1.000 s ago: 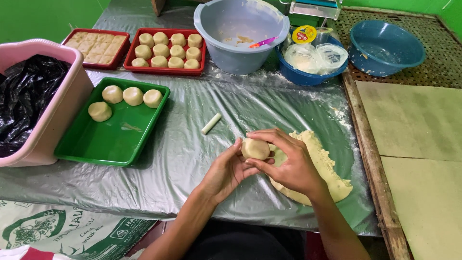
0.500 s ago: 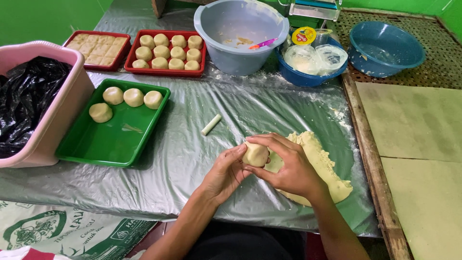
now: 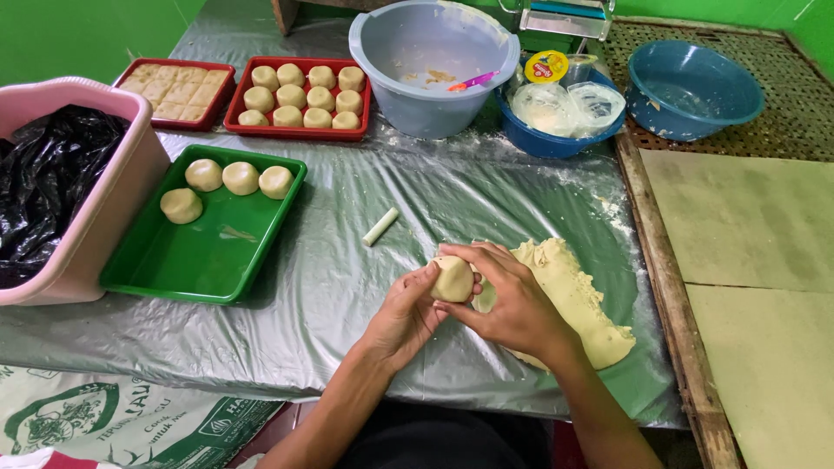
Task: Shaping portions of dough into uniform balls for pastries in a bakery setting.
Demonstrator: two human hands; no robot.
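A pale round dough ball [image 3: 453,279] is held between both hands above the plastic-covered table [image 3: 347,260]. My left hand [image 3: 405,313] cups it from the left and below. My right hand [image 3: 512,300] wraps over it from the right, fingers curled across the top. Just behind my right hand lies a big slab of raw dough [image 3: 573,300]. A green tray [image 3: 165,260] at the left holds several shaped dough balls [image 3: 241,177] along its far edge.
A red tray of dough balls [image 3: 300,94] and a red tray of flat squares [image 3: 178,91] stand at the back left. A pink tub with black plastic [image 3: 61,182], a small white stick [image 3: 380,226], a grey-blue bowl [image 3: 430,61], two blue bowls [image 3: 695,87] and wooden boards [image 3: 747,287] surround the work area.
Both hands have shifted slightly toward me with the dough ball, turning it between the fingers. Nothing else on the table has moved.
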